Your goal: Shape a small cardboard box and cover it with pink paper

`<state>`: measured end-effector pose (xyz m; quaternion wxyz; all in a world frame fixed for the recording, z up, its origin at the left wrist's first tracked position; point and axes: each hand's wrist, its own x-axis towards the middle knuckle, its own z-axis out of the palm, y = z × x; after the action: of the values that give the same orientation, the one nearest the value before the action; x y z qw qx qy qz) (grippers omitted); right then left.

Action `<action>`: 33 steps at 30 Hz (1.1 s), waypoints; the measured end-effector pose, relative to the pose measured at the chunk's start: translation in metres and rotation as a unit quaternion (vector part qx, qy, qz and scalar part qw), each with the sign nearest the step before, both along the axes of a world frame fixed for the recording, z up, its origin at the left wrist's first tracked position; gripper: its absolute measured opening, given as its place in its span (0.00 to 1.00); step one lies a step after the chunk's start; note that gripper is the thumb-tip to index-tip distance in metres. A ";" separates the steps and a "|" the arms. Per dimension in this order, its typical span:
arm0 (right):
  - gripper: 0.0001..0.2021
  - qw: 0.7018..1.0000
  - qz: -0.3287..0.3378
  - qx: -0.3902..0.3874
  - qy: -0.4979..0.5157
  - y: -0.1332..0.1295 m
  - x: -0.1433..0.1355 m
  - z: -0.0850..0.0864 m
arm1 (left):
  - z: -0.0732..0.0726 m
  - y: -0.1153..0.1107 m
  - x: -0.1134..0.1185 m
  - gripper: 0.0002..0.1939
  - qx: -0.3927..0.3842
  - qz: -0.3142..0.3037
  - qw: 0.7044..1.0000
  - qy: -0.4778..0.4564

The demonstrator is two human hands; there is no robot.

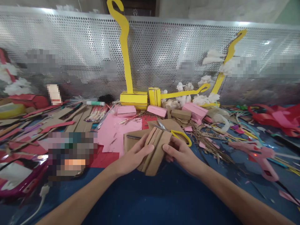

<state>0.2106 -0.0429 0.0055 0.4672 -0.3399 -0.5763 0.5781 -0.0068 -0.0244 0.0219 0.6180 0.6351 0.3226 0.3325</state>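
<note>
Between my two hands I hold a folded piece of brown cardboard [156,153] with lengthwise creases, tilted above the blue table. My left hand [134,154] grips its left edge, thumb on the upper face. On the right edge, my right hand [181,153] closes with its thumb on top and the other fingers partly hidden beneath. Just behind the cardboard lie scissors [181,136] with yellow handles, their blades partly covered. Pink paper [110,131] and more brown cardboard lie under and behind my left hand.
A pink glue gun [260,154] with a lit orange light lies at right. Small pink boxes [126,111] and yellow cardboard shapes [133,99] stand along a perforated metal panel [154,56]. Cardboard strips [77,120] clutter the left; dry twigs [208,140] and a red ribbon [283,117] lie right.
</note>
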 end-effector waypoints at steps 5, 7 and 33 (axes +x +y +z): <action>0.19 1.000 0.006 -0.007 0.012 0.001 0.001 -0.002 | -0.007 0.002 -0.004 0.40 -0.028 -0.001 1.000 0.012; 0.19 1.000 0.006 -0.010 0.016 0.001 0.001 -0.003 | -0.010 0.003 -0.005 0.43 -0.039 0.001 0.999 0.013; 0.19 0.999 0.002 0.010 -0.030 0.001 0.004 -0.001 | -0.004 -0.001 0.001 0.38 -0.013 0.001 1.000 0.016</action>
<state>0.2146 -0.0421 0.0047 0.4522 -0.3513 -0.5966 0.5623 -0.0060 -0.0255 0.0178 0.6210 0.6320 0.3374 0.3182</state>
